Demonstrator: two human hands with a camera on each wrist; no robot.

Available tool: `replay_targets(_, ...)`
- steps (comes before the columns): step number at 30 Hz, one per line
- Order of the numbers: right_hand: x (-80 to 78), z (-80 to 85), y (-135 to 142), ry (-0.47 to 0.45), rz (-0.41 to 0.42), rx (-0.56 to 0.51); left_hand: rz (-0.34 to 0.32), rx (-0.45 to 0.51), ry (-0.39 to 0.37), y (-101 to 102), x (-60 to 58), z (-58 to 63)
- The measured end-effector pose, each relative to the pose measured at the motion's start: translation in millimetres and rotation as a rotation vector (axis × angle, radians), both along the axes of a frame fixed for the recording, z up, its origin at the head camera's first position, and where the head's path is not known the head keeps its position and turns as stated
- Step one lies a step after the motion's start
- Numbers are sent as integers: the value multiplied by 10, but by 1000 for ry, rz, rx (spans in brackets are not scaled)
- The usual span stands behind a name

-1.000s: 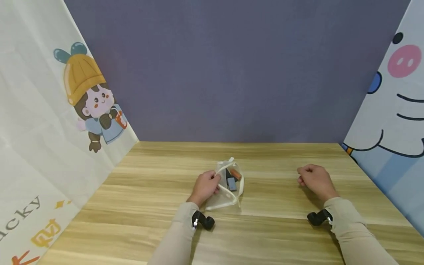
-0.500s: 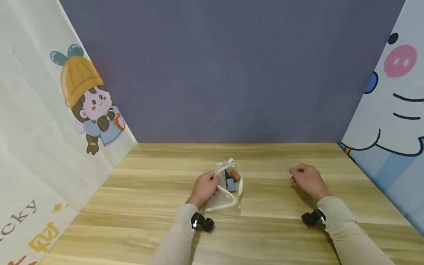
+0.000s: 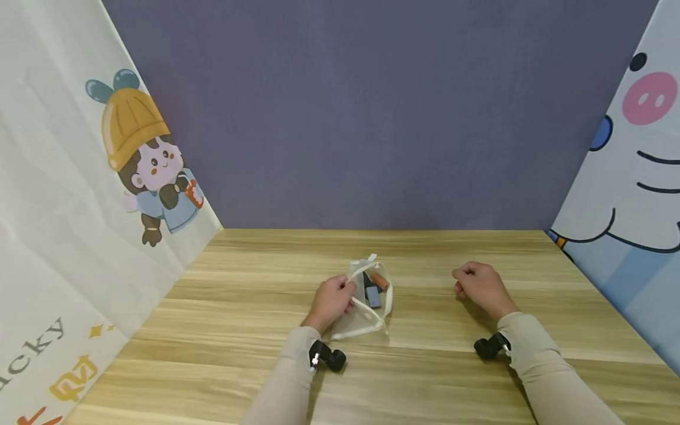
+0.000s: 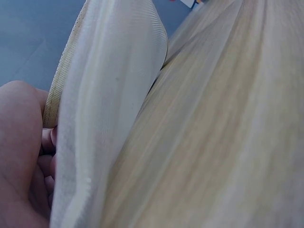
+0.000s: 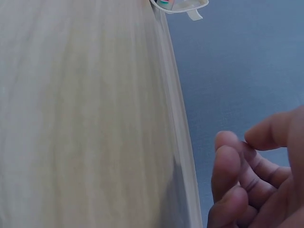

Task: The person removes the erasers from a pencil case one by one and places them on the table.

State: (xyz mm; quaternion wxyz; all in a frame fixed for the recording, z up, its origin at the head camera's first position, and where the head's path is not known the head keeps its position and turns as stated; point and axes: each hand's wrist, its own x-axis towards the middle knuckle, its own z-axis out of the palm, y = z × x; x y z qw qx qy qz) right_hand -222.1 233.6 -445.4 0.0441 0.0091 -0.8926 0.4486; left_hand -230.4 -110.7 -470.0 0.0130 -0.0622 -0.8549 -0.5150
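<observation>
Near the middle of the table lies a translucent mesh zipper pouch (image 3: 355,323) with a cream edge, its mouth spread. Inside it are a grey-blue block (image 3: 373,297), an orange-brown block (image 3: 379,280) and dark pieces whose kind I cannot tell. My left hand (image 3: 330,301) pinches the pouch's near-left edge between thumb and fingers; the left wrist view shows the mesh wall (image 4: 114,95) beside the curled fingers. To the right of the pouch, my right hand (image 3: 482,288) hovers over the table with loosely curled fingers, holding nothing; its thumb is close to the index finger in the right wrist view.
A wood-grain table (image 3: 255,378) runs back to a plain grey-purple wall panel (image 3: 372,118). Printed cartoon sheets stand at the left (image 3: 42,177) and right. Black wrist cameras (image 3: 491,347) sit on both beige sleeves.
My right hand has moved left, nearer the pouch, with its fingers still loosely curled. The left hand keeps its pinch on the pouch edge, which has hardly moved.
</observation>
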Motion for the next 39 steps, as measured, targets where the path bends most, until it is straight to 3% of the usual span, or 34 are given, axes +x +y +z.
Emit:
replay_targets(23, -119, 58, -319, -87, 93, -90, 8, -10, 1, -3, -11, -5)
replay_targets(29, -146, 55, -422, -90, 131, -103, 10, -20, 3, -1, 4, 37)
replay_targets(39, -182, 48, -603, -91, 175, -121, 8, -9, 1, 0, 8, 8)
